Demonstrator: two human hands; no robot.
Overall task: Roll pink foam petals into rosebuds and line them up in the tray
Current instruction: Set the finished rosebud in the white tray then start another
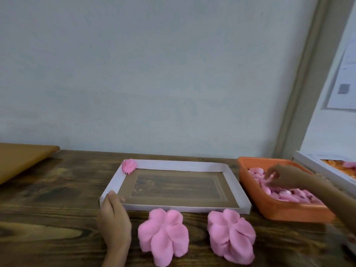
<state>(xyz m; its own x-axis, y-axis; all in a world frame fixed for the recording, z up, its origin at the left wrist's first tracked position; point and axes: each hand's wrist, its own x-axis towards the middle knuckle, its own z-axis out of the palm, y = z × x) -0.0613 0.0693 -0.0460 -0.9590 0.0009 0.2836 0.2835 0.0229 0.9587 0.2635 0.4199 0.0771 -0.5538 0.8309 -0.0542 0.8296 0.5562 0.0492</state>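
Pink petal fans (163, 233) lie bottom centre on the table (57, 189) below the tray (173, 164), one rosebud (129, 166) in its upper-left corner; the left hand (113, 218) rests relaxed on the rim, while the right hand (283, 176), grip unclear, is in the orange basket (289, 209) and might scatter the fans on returning.

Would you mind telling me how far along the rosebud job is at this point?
Done: one rosebud sits in the tray's far left corner. In hand: the right hand reaches into the orange basket of petals; the left hand rests on the tray's near left corner. Left: two petal fans before the tray lie unrolled, and the rest of the tray holds no buds.
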